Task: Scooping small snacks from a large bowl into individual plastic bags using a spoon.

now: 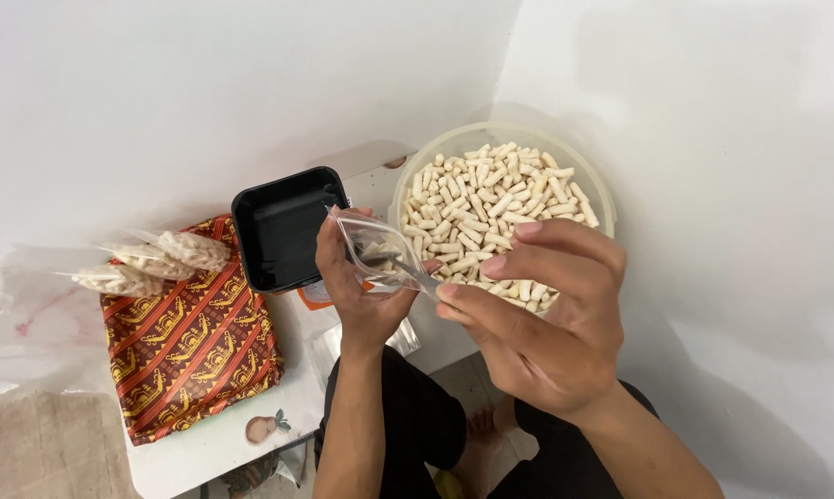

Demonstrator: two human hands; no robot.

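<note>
Left hand (361, 286) grasps a clear bag (380, 254) by its mouth; right hand (537, 314) pinches the bag's edge. Bag held over the bowl (602, 199) of snacks (491, 208), beside a black tray (283, 226)

Bright even indoor light, soft shadows (lower right), sharp focus

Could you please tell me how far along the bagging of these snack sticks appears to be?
Done: a few filled bags lie on the patterned box. In hand: the left hand holds a small clear bag open, only a few sticks inside, while the right hand pinches its edge. Left: the round tub is nearly full of snack sticks.
</note>
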